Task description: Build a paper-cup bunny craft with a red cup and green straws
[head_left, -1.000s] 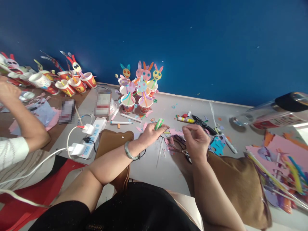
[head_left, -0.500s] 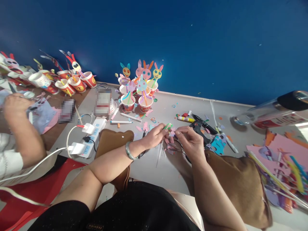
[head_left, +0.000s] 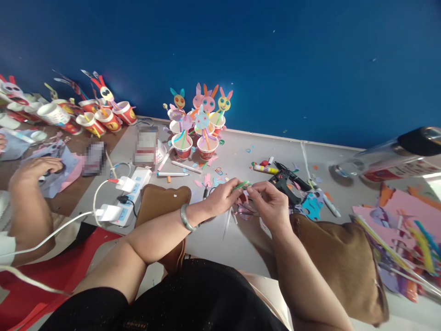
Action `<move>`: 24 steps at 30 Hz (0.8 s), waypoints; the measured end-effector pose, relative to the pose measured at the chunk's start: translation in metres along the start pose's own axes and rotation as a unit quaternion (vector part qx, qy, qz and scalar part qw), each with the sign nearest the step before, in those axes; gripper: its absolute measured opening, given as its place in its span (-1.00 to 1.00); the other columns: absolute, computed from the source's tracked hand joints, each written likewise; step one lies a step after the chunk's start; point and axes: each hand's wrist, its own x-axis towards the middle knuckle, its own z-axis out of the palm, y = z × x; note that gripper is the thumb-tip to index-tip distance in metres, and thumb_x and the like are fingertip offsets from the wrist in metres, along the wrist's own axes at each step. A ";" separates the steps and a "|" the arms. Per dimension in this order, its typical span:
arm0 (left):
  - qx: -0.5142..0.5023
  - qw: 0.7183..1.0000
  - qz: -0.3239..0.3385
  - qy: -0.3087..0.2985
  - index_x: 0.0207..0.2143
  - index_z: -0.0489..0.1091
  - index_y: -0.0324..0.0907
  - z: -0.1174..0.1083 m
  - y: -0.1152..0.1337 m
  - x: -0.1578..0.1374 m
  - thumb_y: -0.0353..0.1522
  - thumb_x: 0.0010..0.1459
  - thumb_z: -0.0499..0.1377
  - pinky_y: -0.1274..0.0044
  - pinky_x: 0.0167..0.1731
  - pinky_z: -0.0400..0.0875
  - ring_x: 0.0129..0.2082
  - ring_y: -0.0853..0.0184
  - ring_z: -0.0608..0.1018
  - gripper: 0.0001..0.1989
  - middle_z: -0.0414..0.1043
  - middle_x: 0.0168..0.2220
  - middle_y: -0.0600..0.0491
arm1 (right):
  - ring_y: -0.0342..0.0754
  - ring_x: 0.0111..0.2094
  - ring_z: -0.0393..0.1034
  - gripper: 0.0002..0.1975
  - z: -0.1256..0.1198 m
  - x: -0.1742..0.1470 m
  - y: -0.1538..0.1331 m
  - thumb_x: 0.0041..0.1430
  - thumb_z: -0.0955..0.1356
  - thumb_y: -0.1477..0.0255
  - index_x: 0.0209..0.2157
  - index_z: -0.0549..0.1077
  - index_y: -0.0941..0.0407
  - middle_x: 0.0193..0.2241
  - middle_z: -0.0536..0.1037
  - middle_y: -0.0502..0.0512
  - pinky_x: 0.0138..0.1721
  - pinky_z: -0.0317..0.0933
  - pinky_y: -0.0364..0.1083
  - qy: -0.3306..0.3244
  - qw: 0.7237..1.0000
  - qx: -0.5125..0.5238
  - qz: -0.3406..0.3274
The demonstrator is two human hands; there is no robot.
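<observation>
green strip pinched between both hands above the table

the left hand [head_left: 220, 198] and the right hand [head_left: 270, 202] meet fingertip to fingertip over the grey table [head_left: 241, 151]. both are closed in a pinch on one thin green strip [head_left: 241, 185]. the strip spans the small gap between the two pinches, its left end in the left thumb and forefinger, its right end at the right fingertips. it runs nearly level, rising slightly toward the right hand. the left wrist carries a pale bangle [head_left: 186, 217].

directly below the grip, loose white sticks [head_left: 228, 219] lie on the table, with pink paper scraps [head_left: 243, 209] just beside them. beyond the right hand, a black glue gun [head_left: 285, 180] lies near the grip, with a yellow marker [head_left: 263, 169] behind it. farther beyond the grip stands a cluster of paper cups with rabbit figures [head_left: 200, 124]. to the left of the left forearm lie a brown pouch [head_left: 158, 202] and a white power strip [head_left: 132, 191]. well to the right of the grip lies coloured paper [head_left: 396, 216].

at far left, another person's hand [head_left: 32, 168] rests on paper pieces, well apart from the grip.
</observation>
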 end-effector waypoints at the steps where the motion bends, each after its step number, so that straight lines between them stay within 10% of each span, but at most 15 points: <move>1: 0.003 1.000 -0.001 -0.003 -0.29 0.23 -0.16 0.000 -0.001 0.000 -0.20 0.37 0.01 0.59 -0.37 0.32 -0.43 0.46 0.50 -0.77 0.42 -0.43 0.12 | -0.11 -0.46 0.30 -0.75 0.001 0.000 0.000 0.19 0.42 0.24 -0.49 0.47 0.08 -0.49 0.50 0.03 -0.41 0.17 -0.10 0.000 1.000 -0.002 0.003; 24: 0.015 0.999 0.023 0.024 -0.27 0.29 -0.16 0.004 -0.004 -0.001 -0.29 0.34 0.05 0.56 -0.31 0.34 -0.36 0.39 0.52 -0.86 0.46 -0.38 0.09 | -0.11 -0.50 0.29 -0.64 0.003 0.002 0.009 0.16 0.43 0.11 -0.51 0.45 0.10 -0.53 0.50 0.04 -0.46 0.17 -0.10 0.008 0.999 -0.015 0.032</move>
